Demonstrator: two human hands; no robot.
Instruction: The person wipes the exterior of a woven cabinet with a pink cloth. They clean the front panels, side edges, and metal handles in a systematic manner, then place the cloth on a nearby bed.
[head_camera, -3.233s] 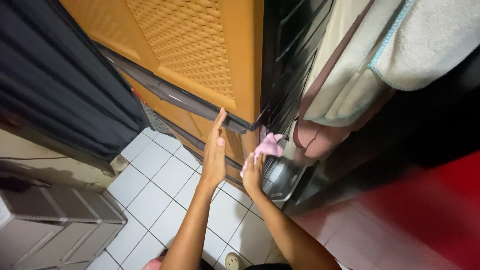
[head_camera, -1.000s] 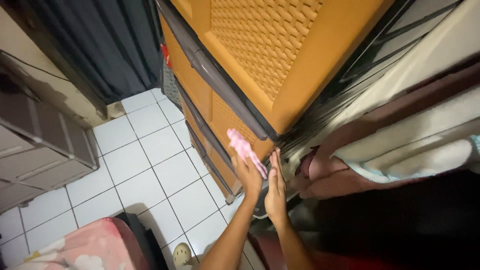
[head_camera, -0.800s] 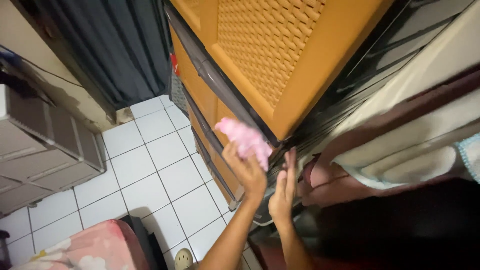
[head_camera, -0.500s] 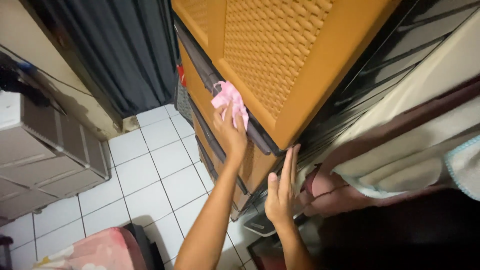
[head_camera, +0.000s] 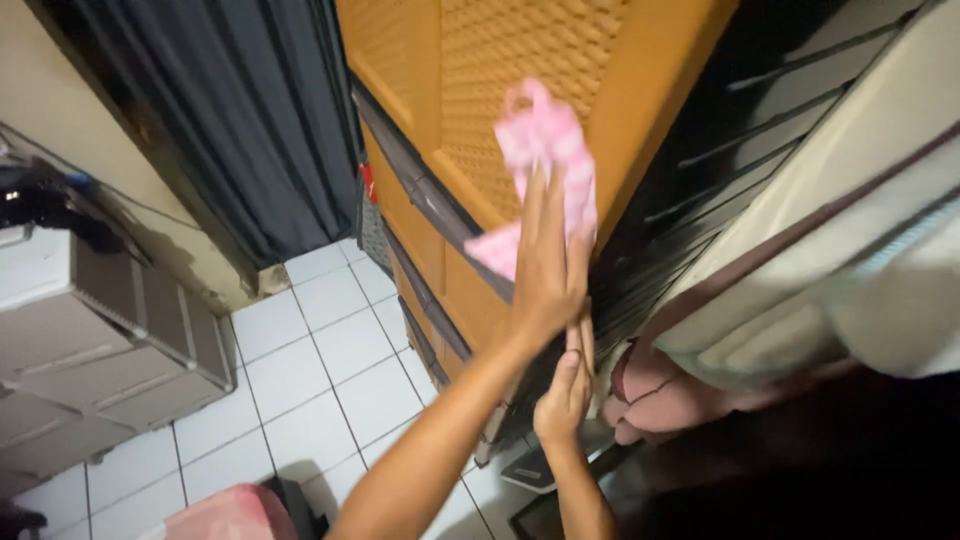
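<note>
At the near edge, a pink bundle is cut off by the frame. The right hand is held flat against the corner of the orange drawer cabinet, fingers straight, nothing gripped. Higher and farther, a pink cloth is pressed against the cabinet front by the left hand, fingers extended; its palm side is hidden. Motion blur softens the cloth.

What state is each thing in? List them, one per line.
Cloth: crumpled, pressed flat against the orange cabinet by the left hand.
Right hand: open, fingers straight, at the cabinet's corner, holding nothing.
Cabinet: drawers shut.
Grey drawer unit: drawers shut.
Curtain: hanging down to the floor.
</note>
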